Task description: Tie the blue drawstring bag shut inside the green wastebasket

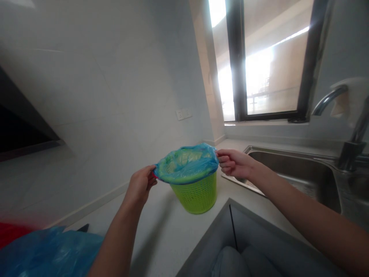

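A bright green plastic basket (196, 195) with slotted sides stands upright on the countertop. Over its mouth lies a thin blue plastic bag (187, 163), stretched across the rim and sagging a little inside. My left hand (142, 182) pinches the bag's edge at the left of the rim, where a bit of red shows by the fingers. At the right of the rim, my right hand (235, 163) is closed on the opposite edge of the bag. The basket's inside shows only dimly through the film.
To the right is a steel sink (291, 157) with a curved faucet (331, 99). Another blue plastic bag (52, 252) and something red (13, 234) lie at the lower left. A wall socket (183, 114) and a window (273, 65) are behind the white countertop (161, 231).
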The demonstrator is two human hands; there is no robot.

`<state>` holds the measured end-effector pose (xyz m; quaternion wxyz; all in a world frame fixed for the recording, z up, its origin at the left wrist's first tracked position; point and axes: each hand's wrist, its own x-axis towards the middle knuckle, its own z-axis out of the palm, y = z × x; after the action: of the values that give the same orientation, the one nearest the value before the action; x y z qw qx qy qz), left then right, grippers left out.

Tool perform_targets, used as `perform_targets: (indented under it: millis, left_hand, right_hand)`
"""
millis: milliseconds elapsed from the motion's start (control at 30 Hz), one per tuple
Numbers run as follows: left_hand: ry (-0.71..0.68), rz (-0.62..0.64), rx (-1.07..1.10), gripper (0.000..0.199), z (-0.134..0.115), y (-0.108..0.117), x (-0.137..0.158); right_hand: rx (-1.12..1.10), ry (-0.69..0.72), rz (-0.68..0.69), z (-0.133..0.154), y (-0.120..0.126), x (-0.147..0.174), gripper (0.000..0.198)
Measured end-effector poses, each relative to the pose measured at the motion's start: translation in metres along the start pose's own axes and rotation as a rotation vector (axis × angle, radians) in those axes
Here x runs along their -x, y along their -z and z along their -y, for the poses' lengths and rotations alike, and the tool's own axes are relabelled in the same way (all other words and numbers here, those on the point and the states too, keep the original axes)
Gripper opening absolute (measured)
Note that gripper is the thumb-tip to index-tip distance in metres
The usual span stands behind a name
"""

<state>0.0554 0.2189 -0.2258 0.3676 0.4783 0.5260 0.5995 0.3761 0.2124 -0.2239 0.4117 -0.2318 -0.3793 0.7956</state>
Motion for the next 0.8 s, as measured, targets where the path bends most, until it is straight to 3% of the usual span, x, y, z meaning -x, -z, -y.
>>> perform_targets:
  millis: [167, 267, 367, 467, 633, 800]
  left_hand:
    - [-0.021, 0.098, -0.222, 0.029, -0.008, -0.003, 0.012]
    - [-0.033, 0.148, -0.299, 0.031, -0.012, -0.001, 0.016]
    - [0.023, 0.174, -0.191, 0.029, -0.017, 0.002, 0.019]
    - [0.069, 0.123, -0.03, 0.026, -0.02, 0.007, 0.016]
    - [0.074, -0.077, 0.062, 0.022, -0.023, 0.021, 0.0]
    - [0.171, -0.031, 0.054, 0.026, -0.011, 0.025, -0.013]
  right_hand:
    - [0.222, -0.046, 0.141, -0.006, -0.002, 0.004, 0.028]
    - [0.19, -0.112, 0.208, -0.008, -0.006, 0.008, 0.026]
    - [0.019, -0.136, 0.234, -0.008, -0.009, 0.01, 0.025]
    - [-0.115, -0.103, 0.221, -0.006, -0.01, 0.01, 0.026]
    - [-0.079, 0.054, 0.087, -0.003, -0.006, 0.006, 0.027]
    - [0.188, 0.301, -0.231, 0.0, 0.003, -0.001, 0.028]
